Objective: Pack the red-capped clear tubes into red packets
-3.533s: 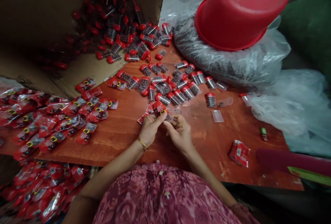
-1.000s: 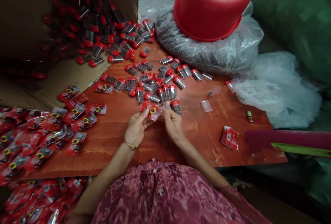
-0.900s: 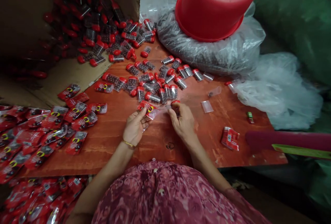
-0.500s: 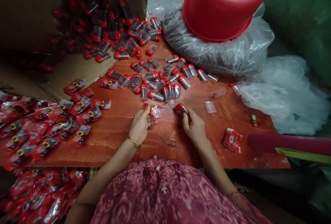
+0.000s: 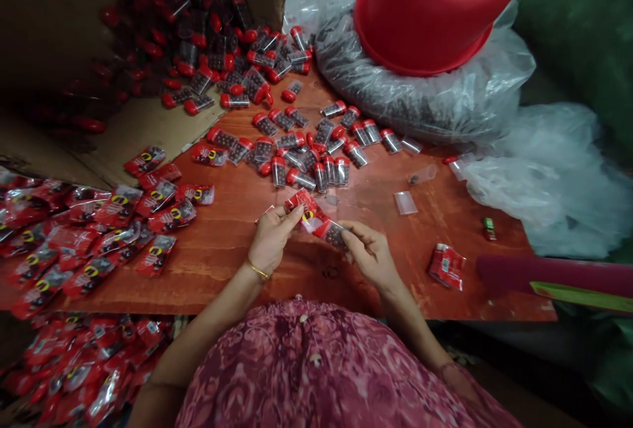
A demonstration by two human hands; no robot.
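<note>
Between the thumb and fingers of my left hand (image 5: 270, 240) is a small red printed plastic packet (image 5: 305, 209). My right hand (image 5: 373, 256) pinches a clear bottle with dark contents (image 5: 336, 235) by one end. The bottle's other end meets the packet's lower right end; its red cap is not distinct there, and I cannot tell how far inside it sits. Just beyond my hands lies a loose group of red-capped bottles (image 5: 301, 180) with dark contents. Filled red packets (image 5: 119, 205) are heaped to the left.
An open cardboard box (image 5: 148, 141) at the back left spills bottles onto the red-brown table (image 5: 222, 283). A red bucket (image 5: 435, 12) rests upside down on a bulging clear bag (image 5: 445, 108). Flat red packets (image 5: 446, 266) lie at right. More packets (image 5: 93, 362) fill the space below left.
My right hand has brought the bottle down and left against the packet. My left hand has raised and turned the packet toward it. The view has shifted slightly.
</note>
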